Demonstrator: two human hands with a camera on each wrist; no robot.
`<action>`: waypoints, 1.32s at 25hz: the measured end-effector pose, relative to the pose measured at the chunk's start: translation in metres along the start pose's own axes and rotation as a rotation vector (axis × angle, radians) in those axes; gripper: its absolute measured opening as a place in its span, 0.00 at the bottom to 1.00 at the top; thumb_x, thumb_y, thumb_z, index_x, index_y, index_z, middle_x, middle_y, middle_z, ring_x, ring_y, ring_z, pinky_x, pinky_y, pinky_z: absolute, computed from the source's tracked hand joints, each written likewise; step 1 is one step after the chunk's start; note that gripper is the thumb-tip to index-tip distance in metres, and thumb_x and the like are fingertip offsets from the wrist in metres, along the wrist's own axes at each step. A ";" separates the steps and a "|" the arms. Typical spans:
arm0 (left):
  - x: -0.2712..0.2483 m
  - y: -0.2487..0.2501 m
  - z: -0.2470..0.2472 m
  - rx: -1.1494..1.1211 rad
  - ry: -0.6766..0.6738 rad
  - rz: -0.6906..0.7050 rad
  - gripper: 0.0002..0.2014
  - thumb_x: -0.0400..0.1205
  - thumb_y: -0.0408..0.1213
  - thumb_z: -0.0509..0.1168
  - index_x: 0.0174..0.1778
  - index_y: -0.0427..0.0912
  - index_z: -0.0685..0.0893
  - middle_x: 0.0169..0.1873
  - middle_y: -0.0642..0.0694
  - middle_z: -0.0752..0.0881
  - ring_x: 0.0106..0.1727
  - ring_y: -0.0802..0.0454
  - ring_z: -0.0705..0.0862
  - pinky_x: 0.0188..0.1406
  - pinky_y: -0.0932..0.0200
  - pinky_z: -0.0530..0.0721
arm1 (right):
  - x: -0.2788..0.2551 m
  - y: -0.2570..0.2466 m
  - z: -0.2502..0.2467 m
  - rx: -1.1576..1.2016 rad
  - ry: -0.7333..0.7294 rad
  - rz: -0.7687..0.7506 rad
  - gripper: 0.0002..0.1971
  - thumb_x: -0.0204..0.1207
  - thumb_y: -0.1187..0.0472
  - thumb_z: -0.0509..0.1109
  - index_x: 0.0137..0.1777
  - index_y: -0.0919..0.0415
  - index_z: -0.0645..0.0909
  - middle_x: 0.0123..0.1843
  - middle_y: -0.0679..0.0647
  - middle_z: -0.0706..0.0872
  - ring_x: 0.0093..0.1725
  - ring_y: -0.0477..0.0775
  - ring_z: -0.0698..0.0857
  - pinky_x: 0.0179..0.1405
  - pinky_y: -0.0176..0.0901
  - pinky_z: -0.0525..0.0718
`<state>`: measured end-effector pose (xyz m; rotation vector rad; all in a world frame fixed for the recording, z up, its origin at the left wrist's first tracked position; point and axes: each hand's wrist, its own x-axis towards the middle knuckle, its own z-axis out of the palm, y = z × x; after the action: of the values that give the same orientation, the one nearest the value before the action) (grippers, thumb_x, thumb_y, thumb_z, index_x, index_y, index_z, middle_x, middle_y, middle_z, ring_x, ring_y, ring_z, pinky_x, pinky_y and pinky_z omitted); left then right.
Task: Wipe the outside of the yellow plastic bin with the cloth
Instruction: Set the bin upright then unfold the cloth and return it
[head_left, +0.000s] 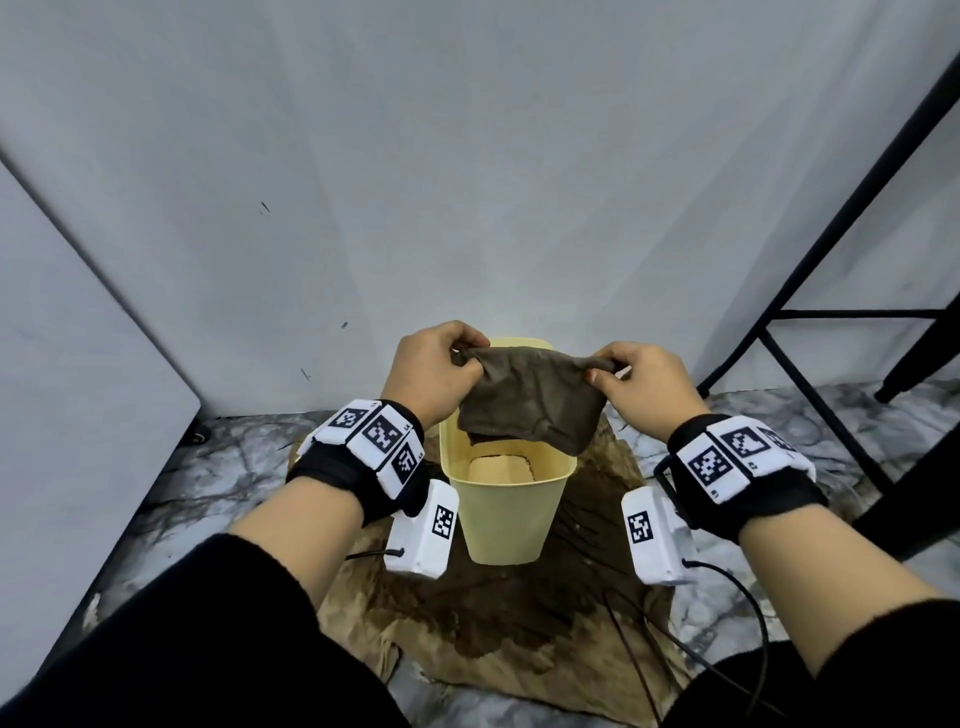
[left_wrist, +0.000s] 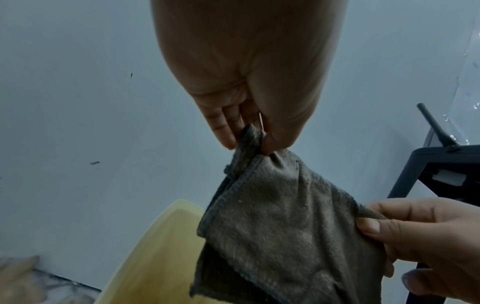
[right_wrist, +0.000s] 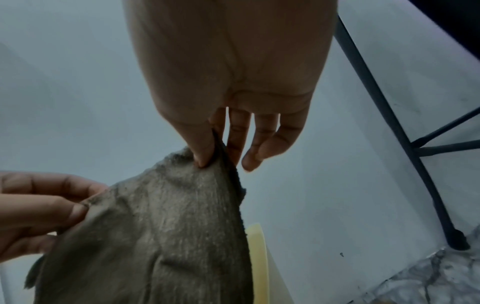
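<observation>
Now | cloth (head_left: 530, 402) pinched between both hands' fingers (left_wrist: 226, 131) | above bin (head_left: 506, 514)

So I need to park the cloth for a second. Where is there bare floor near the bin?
Bare marble floor lies between the white panel and the stained mat. More lies right of the mat, before the black frame. Around the yellow bin the mat is soiled, and cables cross its right side.
</observation>
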<state>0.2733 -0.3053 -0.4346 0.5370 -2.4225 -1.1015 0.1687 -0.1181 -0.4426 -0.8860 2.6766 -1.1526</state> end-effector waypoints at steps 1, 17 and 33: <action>0.009 -0.005 0.004 0.001 -0.003 -0.004 0.10 0.73 0.30 0.64 0.44 0.47 0.86 0.35 0.56 0.83 0.38 0.59 0.81 0.38 0.69 0.81 | 0.009 0.004 0.001 -0.006 -0.008 -0.005 0.05 0.75 0.61 0.66 0.44 0.52 0.83 0.40 0.51 0.84 0.41 0.49 0.78 0.35 0.31 0.72; 0.169 0.051 0.005 -0.028 -0.099 -0.084 0.09 0.72 0.29 0.64 0.41 0.48 0.85 0.33 0.55 0.84 0.30 0.69 0.79 0.28 0.82 0.73 | 0.152 -0.019 -0.073 -0.126 -0.079 0.029 0.05 0.74 0.63 0.65 0.46 0.60 0.83 0.42 0.49 0.82 0.39 0.49 0.77 0.32 0.28 0.68; 0.146 0.330 -0.215 0.008 -0.146 0.061 0.10 0.72 0.29 0.64 0.44 0.47 0.86 0.41 0.55 0.86 0.40 0.68 0.80 0.38 0.84 0.71 | 0.086 -0.265 -0.325 -0.084 -0.082 0.129 0.06 0.73 0.63 0.66 0.46 0.57 0.84 0.43 0.51 0.84 0.37 0.53 0.79 0.43 0.39 0.73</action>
<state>0.2078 -0.3085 -0.0195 0.3946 -2.5508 -1.1420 0.1246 -0.1032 -0.0171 -0.7422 2.6882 -0.9626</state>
